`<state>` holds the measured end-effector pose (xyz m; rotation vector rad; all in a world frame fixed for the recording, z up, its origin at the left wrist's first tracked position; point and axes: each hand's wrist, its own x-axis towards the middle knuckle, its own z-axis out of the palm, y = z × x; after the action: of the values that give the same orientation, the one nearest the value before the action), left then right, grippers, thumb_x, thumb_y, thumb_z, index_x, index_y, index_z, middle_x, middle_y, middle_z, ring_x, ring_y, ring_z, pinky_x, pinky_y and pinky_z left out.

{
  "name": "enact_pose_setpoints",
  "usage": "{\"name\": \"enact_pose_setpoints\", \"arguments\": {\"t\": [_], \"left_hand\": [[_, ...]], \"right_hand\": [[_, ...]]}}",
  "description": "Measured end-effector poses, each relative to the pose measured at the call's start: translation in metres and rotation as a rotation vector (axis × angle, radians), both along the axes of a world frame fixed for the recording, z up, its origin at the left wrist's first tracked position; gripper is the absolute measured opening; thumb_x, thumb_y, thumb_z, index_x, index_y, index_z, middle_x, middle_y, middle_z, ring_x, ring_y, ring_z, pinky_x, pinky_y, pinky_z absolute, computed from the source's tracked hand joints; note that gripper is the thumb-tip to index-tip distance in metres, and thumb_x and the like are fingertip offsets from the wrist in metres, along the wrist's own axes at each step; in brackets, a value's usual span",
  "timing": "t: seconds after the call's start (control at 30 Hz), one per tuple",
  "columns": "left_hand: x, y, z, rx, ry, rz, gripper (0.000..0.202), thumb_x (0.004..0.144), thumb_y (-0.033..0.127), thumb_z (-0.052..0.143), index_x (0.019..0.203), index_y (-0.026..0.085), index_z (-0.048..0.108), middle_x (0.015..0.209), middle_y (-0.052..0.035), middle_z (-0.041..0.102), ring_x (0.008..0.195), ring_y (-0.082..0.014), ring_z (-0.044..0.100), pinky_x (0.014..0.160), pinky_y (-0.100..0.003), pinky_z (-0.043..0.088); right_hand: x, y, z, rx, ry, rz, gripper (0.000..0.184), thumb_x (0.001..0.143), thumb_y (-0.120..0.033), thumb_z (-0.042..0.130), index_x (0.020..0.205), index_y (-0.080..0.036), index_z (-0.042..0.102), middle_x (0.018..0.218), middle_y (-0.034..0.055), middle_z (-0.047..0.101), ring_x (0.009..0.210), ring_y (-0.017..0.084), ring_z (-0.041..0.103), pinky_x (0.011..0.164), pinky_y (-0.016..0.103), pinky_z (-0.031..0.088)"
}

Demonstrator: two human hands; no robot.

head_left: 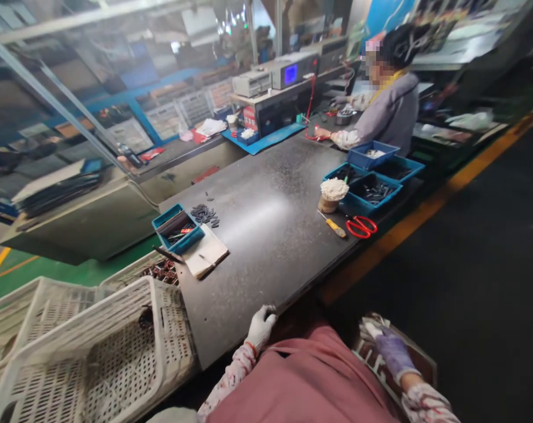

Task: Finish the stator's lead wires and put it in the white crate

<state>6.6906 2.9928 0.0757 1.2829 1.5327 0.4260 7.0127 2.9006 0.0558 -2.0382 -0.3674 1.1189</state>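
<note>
Support, likely — my white-gloved left hand (261, 328) loosely open at flat grey metal tabletop's (244, 288) edge; purple-gloved right hand (392, 351) by brown angular board (425, 363) — grip unclear.

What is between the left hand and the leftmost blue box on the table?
In the head view: a notebook, then dark tabletop nearer the left hand.

From the wearer's head, the single camera is looking forward and down, with the left hand (260, 328) and right hand (390, 348) showing close, low in the frame, the table (257, 267) slanting up through the centre, and a co-worker (396, 111) appearing farther off at upper right.
</note>
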Motion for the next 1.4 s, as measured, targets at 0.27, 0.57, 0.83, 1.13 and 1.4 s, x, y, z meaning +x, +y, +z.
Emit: {"name": "enact_pose_setpoints", "arguments": {"t": [0.27, 0.57, 0.83, 1.13, 1.4], "left_hand": [[0.067, 0.076, -0.033, 0.03, 0.045, 0.264, 0.024, 0.077, 0.021, 0.052, 0.094, 0.017, 0.068, 0.107, -0.0054, 0.072, 0.111, -0.0192, 0.063, 0.104, -0.026, 0.043], [0.22, 0.127, 0.033, 0.014, 0.044, 0.053, 0.024, 0.076, 0.017, 0.049, 0.094, 0.016, 0.065, 0.101, -0.0051, 0.071, 0.099, -0.017, 0.064, 0.095, -0.027, 0.047], [0.268, 0.16, 0.033, -0.058, 0.089, -0.089, 0.028, 0.077, 0.016, 0.053, 0.101, 0.015, 0.067, 0.102, -0.0036, 0.07, 0.097, -0.015, 0.062, 0.091, -0.024, 0.046], [0.286, 0.21, 0.02, 0.001, 0.366, -0.044, 0.035, 0.084, 0.024, 0.055, 0.117, 0.013, 0.059, 0.118, -0.0113, 0.065, 0.108, -0.0193, 0.061, 0.095, -0.026, 0.043], [0.301, 0.264, 0.037, 0.086, 0.522, -0.039, 0.066, 0.084, 0.025, 0.058, 0.144, 0.009, 0.035, 0.143, -0.0193, 0.043, 0.133, -0.026, 0.042, 0.109, -0.029, 0.032]], "right_hand": [[0.084, 0.211, 0.058, 0.205, 0.154, 0.041, 0.046, 0.06, -0.037, 0.061, 0.096, -0.01, 0.069, 0.078, 0.0098, 0.07, 0.06, 0.016, 0.064, 0.053, 0.024, 0.049], [0.159, 0.239, 0.043, 0.166, -0.109, 0.402, 0.037, 0.069, -0.036, 0.058, 0.096, -0.016, 0.071, 0.095, 0.0082, 0.071, 0.087, 0.022, 0.066, 0.084, 0.033, 0.053], [0.18, 0.222, 0.026, 0.016, -0.652, 0.846, 0.038, 0.086, -0.023, 0.049, 0.119, -0.012, 0.065, 0.123, 0.0143, 0.062, 0.111, 0.025, 0.06, 0.099, 0.035, 0.046], [0.152, 0.265, 0.021, -0.208, -0.804, 1.113, 0.047, 0.091, -0.019, 0.047, 0.137, -0.016, 0.054, 0.135, 0.0172, 0.052, 0.117, 0.027, 0.056, 0.097, 0.035, 0.045], [0.153, 0.276, 0.012, -0.211, -0.809, 1.189, 0.056, 0.085, -0.008, 0.046, 0.14, -0.018, 0.05, 0.13, 0.0206, 0.053, 0.104, 0.026, 0.064, 0.085, 0.036, 0.051]]}}
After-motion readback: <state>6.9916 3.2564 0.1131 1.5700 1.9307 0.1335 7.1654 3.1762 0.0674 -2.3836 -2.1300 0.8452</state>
